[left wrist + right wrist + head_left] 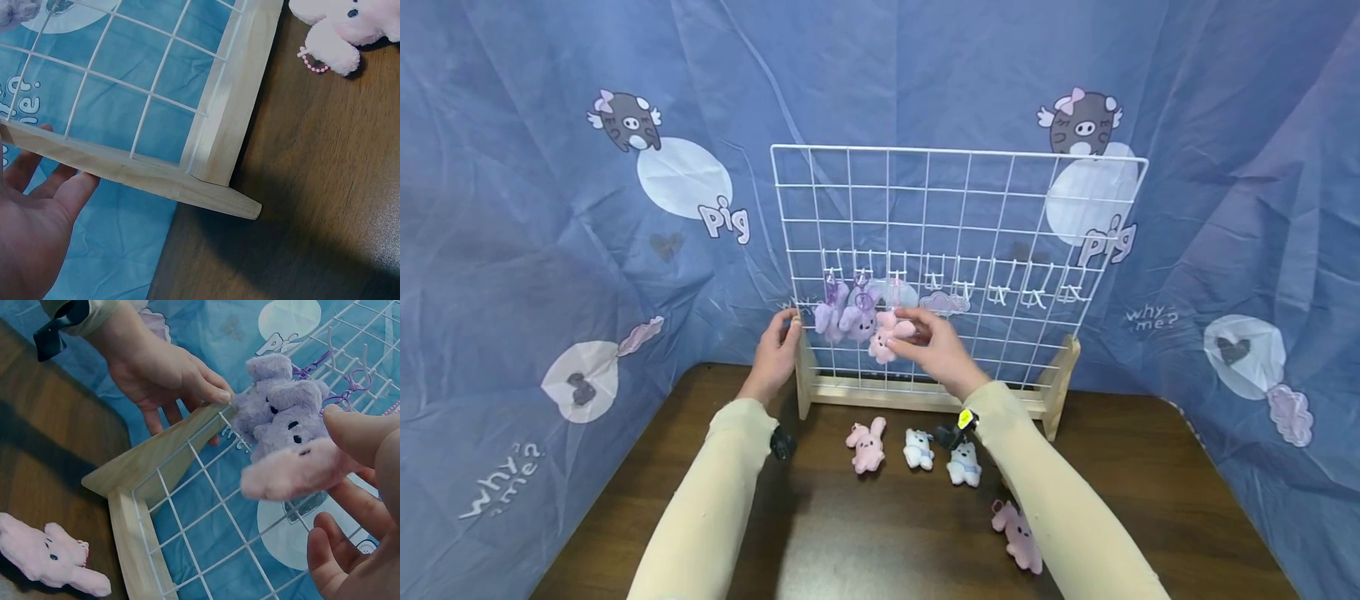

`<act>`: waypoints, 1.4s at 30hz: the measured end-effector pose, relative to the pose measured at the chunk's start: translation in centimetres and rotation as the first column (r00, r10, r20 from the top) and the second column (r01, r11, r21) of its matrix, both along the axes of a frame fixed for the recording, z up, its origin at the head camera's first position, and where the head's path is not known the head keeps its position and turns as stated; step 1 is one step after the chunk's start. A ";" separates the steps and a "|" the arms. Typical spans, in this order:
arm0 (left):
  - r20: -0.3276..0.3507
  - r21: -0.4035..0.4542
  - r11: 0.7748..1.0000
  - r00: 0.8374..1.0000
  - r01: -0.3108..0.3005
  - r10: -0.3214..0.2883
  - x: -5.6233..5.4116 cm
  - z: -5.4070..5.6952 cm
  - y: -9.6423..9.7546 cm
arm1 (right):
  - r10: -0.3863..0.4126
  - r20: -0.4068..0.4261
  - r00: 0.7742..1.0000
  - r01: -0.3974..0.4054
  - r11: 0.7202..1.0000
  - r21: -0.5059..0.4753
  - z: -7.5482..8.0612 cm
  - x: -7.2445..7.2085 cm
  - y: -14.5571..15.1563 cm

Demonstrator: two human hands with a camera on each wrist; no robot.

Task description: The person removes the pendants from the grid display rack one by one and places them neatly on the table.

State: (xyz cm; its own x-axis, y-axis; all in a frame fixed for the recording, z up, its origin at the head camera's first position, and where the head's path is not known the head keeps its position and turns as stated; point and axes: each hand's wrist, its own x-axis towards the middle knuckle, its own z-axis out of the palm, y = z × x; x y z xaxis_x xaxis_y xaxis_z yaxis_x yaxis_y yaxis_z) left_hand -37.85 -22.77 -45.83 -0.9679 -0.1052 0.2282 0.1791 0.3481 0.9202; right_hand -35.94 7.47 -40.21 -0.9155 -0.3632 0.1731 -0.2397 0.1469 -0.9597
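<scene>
My right hand (946, 357) pinches a pink plush bunny keychain (882, 345) by its side, in front of the white wire grid rack (940, 225). The bunny's strap runs up to the third hook from the left. Two purple plush bunny keychains (294, 425) hang on the hooks just left of it. At the rack's left side, my left hand (775, 357) holds the wooden upright of the stand (125, 164). Its thumb lies on the upright's edge in the right wrist view, with fingers behind the wood.
More hooks (997, 294) line the grid to the right. On the brown table (842, 542) lie a pink bunny plush (868, 447), two white bear plushes (917, 450) and another pink plush (1019, 537) partly under the right sleeve. A blue printed cloth (865, 75) hangs behind.
</scene>
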 end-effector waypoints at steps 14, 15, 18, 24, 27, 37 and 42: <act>-0.006 0.005 1.000 1.000 0.000 0.000 -0.3 0.3 0.2 | 0.003 -0.012 1.000 -0.003 1.000 -0.031 0.5 0.5 -0.3; -0.005 0.004 1.000 1.000 0.000 0.000 -0.3 0.3 0.2 | 0.003 -0.010 1.000 -0.003 1.000 -0.030 0.5 0.6 -0.2; -0.001 0.004 1.000 1.000 0.001 -0.001 -0.3 0.2 0.2 | 0.004 -0.025 1.000 -0.004 1.000 -0.031 0.6 0.9 -0.2; 0.000 0.004 1.000 1.000 0.001 -0.001 -0.2 0.3 0.3 | -0.012 -0.081 0.997 0.009 0.999 -0.049 0.9 1.4 0.1; -0.006 0.003 1.000 1.000 0.000 0.000 -0.2 0.2 0.3 | -0.014 -0.094 0.995 0.008 0.998 -0.062 1.3 1.7 0.3; -0.017 0.015 1.000 1.000 0.017 -0.016 -0.3 -0.1 0.2 | -0.037 -0.139 0.990 0.018 0.991 -0.135 2.5 2.4 0.5; -0.007 0.005 1.000 1.000 0.010 -0.010 -0.2 -0.3 -0.1 | -0.018 -0.132 0.991 -0.003 0.988 -0.155 3.0 3.0 0.4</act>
State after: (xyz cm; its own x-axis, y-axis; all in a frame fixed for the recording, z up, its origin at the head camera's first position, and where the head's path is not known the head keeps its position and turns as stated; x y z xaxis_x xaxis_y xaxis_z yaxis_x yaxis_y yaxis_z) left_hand -38.04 -22.84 -46.08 -0.9673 -0.0968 0.2345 0.1890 0.3413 0.9207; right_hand -32.95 7.83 -37.18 -0.8833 -0.3155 0.3467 -0.3660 0.0020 -0.9306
